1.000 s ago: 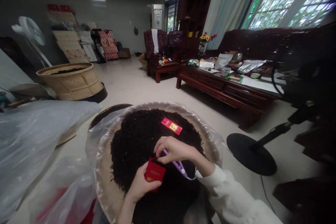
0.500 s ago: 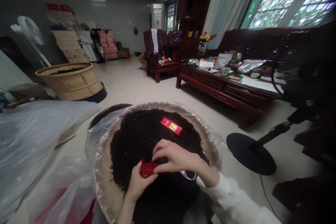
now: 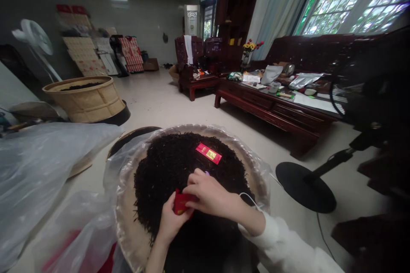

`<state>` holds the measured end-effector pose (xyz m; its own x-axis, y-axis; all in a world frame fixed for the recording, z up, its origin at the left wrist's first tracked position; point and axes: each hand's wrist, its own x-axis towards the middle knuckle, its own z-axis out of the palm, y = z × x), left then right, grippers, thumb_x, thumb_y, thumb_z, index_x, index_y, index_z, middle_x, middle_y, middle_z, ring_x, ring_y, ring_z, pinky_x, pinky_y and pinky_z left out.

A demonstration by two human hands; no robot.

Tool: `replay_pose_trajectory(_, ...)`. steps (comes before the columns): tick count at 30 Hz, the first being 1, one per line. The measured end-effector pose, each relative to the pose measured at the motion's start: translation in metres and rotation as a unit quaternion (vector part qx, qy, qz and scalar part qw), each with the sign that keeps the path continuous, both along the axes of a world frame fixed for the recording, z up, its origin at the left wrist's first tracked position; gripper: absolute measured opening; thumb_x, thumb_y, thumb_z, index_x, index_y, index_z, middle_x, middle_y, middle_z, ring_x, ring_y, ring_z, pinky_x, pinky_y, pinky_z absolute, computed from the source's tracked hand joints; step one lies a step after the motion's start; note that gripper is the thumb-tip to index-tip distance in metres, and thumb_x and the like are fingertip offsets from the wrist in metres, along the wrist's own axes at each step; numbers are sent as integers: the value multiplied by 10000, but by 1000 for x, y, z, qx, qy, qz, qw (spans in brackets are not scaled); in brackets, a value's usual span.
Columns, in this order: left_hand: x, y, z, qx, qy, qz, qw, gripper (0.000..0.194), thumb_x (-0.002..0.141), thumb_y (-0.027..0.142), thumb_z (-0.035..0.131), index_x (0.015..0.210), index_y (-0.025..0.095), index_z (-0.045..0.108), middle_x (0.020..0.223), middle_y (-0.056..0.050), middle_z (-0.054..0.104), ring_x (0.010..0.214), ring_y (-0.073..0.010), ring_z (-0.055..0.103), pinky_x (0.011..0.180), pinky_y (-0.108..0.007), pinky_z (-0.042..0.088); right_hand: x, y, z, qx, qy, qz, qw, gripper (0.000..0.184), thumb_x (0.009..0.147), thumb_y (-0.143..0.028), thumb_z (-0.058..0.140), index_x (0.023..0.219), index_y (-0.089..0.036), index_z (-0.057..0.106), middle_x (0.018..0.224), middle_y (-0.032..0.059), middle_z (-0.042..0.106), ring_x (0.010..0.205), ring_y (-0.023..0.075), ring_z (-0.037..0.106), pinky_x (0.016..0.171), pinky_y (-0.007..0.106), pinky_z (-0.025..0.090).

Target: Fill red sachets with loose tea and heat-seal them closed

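My left hand (image 3: 172, 221) is wrapped round a small red packet (image 3: 181, 203), held upright over a heap of dark dried leaves (image 3: 169, 162) that looks like tea. From the right, my right hand (image 3: 205, 192) reaches across with its fingers bent and closed at the packet's top edge; its fingertips are partly hidden. Something small and purple (image 3: 207, 173) shows behind the right knuckles, and a thin white cord (image 3: 250, 197) curves by the wrist. On the heap beyond my hands lies a flat red-and-gold packet (image 3: 209, 153). A large round basket (image 3: 128, 226), lined with clear plastic, holds the leaves.
Clear plastic sheeting (image 3: 41, 170) spreads at the left, near another round basket (image 3: 89, 102) of dark leaves. A black stand base (image 3: 306, 187) is on the floor at right. Behind it runs a low wooden table (image 3: 272, 108) covered with bags and papers.
My right hand has moved in over the packet's top, its fingers closing from a looser, raised pose. The packet has tilted and shifted slightly right. The flat packet has stayed on the heap.
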<state>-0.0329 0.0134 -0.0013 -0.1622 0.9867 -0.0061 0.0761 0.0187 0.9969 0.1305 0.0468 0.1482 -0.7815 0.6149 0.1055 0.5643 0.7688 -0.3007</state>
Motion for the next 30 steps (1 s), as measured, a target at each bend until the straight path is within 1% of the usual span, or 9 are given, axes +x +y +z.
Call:
replay_pose_trajectory(3,2,0,4,11,15,-25,1000,539,549,391,792,975,106,626,699,4,635,607,-103,530,569,-181,440,-7,0,-5,-13,-24,5,1000,202,805,-349,701,864,-158,676,810,54,626,930,215,483,848,360,388)
replay_pose_trajectory(7,9,-3,14,-6,28,-45,999,471,552,356,788,930,115,643,695,5,643,623,-111,543,588,-182,450,-10,11,-17,-46,-37,10,998,245,790,-386,713,727,-155,664,773,50,650,1029,228,519,1055,485,226)
replay_pose_trajectory(9,12,-5,20,-16,9,-40,999,466,542,336,794,927,122,644,722,-3,663,650,-123,572,606,-187,467,-9,16,-22,-66,-40,22,997,246,813,-365,694,694,-153,659,754,43,653,1031,219,540,1082,502,177)
replay_pose_trajectory(11,14,-7,25,-22,-21,-27,999,480,536,321,799,946,126,642,767,-13,684,687,-138,607,639,-198,490,-6,19,-25,-84,-15,30,996,202,825,-332,685,730,-155,670,777,34,664,1018,203,558,1081,475,196)
replay_pose_trajectory(15,16,-8,31,-43,-76,-19,996,558,523,388,820,969,116,625,805,-51,710,691,-187,659,666,-261,540,4,18,-23,-81,114,-22,990,163,837,-300,675,943,-176,684,897,36,666,913,159,579,929,320,374)
replay_pose_trajectory(19,20,-9,35,-47,-104,-22,993,594,527,427,818,986,109,617,809,-68,715,694,-218,680,681,-304,563,3,17,-27,-69,132,-102,984,537,774,-480,703,1203,-179,582,1013,68,613,852,166,576,733,263,426)
replay_pose_trajectory(21,23,-9,38,-37,-79,-16,996,530,525,384,819,939,112,631,793,-57,714,717,-210,677,682,-282,557,-2,19,-32,-56,80,-100,990,493,774,-546,674,1093,-172,638,958,64,627,845,178,582,698,261,406)
replay_pose_trajectory(24,25,-9,43,-53,-61,-14,997,446,521,356,818,850,117,634,756,-50,712,706,-205,675,656,-265,550,-11,26,-41,-17,22,-69,997,395,850,-533,592,810,-148,675,786,55,646,788,172,586,640,252,354)
replay_pose_trajectory(30,25,-10,47,-132,-180,-50,973,674,453,450,866,974,106,610,873,-109,727,724,-247,703,666,-314,574,-16,39,-58,16,39,-15,999,372,862,-473,608,677,-153,647,680,22,644,644,117,559,555,229,269)
